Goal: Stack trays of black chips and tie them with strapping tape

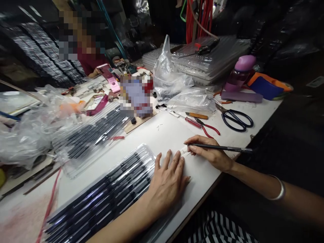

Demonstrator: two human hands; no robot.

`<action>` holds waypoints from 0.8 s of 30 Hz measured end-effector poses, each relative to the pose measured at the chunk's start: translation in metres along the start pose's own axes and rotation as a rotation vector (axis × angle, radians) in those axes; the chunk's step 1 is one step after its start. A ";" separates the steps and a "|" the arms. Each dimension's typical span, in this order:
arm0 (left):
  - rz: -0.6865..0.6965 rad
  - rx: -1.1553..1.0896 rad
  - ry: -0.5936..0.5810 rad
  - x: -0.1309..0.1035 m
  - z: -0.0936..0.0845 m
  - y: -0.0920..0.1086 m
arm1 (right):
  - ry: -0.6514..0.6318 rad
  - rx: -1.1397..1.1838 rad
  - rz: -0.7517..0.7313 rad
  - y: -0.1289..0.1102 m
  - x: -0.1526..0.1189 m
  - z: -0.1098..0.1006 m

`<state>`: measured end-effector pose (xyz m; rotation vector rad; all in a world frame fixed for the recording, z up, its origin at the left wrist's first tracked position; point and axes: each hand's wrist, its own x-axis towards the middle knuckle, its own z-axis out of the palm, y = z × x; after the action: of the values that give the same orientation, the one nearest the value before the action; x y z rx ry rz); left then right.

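A long white worktable filled the view, running from 7 o'clock to 2 o'clock. At 12 o'clock a stack of clear moulded plastic trays carried a black-and-red hand tool on top; whether the trays held anything could not be told. Crumpled clear plastic bags lay just in front of the stack, their contents not discernible. At 9 o'clock a clear plastic tray of black strip-shaped parts rested on the table, the parts lying side by side in rows. A second clear plastic tray filled with long black strips lay at 7 o'clock.

The left hand lay flat, fingers spread, palm down, its heel on the right end of the second tray and its fingertips on the bare table. The right hand, at 4 o'clock, pinched a thin black rod-like tool between thumb and fingers; the tool's tip met a tiny pale part on the table, just beyond the left fingertips. A silver bangle circled the right wrist.

At 2 o'clock stood a purple-lidded plastic bottle. Black-handled scissors, red-handled pliers and a red-handled screwdriver lay between the bottle and the right hand. Another person sat at 11 o'clock.
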<state>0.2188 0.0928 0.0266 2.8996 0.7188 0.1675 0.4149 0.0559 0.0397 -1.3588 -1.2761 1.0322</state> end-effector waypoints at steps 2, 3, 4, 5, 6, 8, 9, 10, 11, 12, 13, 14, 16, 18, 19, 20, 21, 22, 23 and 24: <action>0.006 0.006 -0.011 -0.001 -0.001 0.000 | -0.021 -0.096 -0.050 0.005 0.001 0.003; 0.008 0.010 -0.010 -0.002 -0.001 0.000 | -0.016 -0.157 -0.094 0.008 0.002 0.004; 0.011 0.015 -0.006 -0.002 0.000 0.000 | -0.001 -0.220 -0.144 0.011 0.003 0.005; 0.012 0.021 0.000 -0.003 0.000 0.000 | 0.016 -0.280 -0.190 0.015 0.004 0.006; 0.011 0.026 0.004 -0.003 0.001 0.000 | 0.031 -0.333 -0.227 0.017 0.005 0.007; 0.005 0.032 0.007 -0.004 0.001 0.000 | 0.054 -0.397 -0.277 0.020 0.006 0.006; 0.002 0.032 0.004 -0.004 0.001 0.001 | 0.064 -0.406 -0.293 0.019 0.006 0.005; 0.000 0.029 0.000 -0.004 0.001 0.001 | 0.070 -0.404 -0.301 0.018 0.005 0.003; -0.004 0.027 -0.004 -0.004 0.001 0.001 | 0.067 -0.394 -0.306 0.016 0.004 0.002; -0.005 0.025 -0.007 -0.004 0.001 0.001 | 0.055 -0.379 -0.309 0.013 0.003 0.000; -0.006 0.026 -0.009 -0.004 0.001 0.001 | 0.035 -0.361 -0.305 0.009 0.002 -0.001; -0.009 0.029 -0.009 -0.004 0.001 0.001 | 0.009 -0.346 -0.297 0.006 0.000 -0.002; -0.011 0.038 -0.005 -0.004 0.001 0.000 | -0.025 -0.318 -0.258 0.001 -0.002 -0.003; -0.015 0.049 0.005 -0.004 0.001 0.000 | -0.021 -0.261 -0.184 -0.001 -0.003 -0.002; -0.018 0.054 0.010 -0.005 0.001 0.000 | -0.015 -0.212 -0.140 0.000 -0.003 -0.001; -0.021 0.059 0.015 -0.005 0.002 0.000 | -0.018 -0.151 -0.094 0.001 -0.002 -0.001; -0.023 0.063 0.019 -0.005 0.002 0.000 | -0.034 -0.087 -0.050 0.002 0.000 0.000; -0.025 0.067 0.023 -0.005 0.002 0.000 | -0.067 -0.027 -0.011 0.003 0.002 0.001; -0.023 0.070 0.026 -0.005 0.003 0.000 | -0.105 0.022 0.022 0.003 0.004 0.002; -0.021 0.074 0.030 -0.005 0.003 0.000 | -0.143 0.058 0.046 0.004 0.006 0.002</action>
<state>0.2147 0.0904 0.0228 2.9643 0.7765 0.1859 0.4138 0.0620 0.0358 -1.2946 -1.3142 1.2071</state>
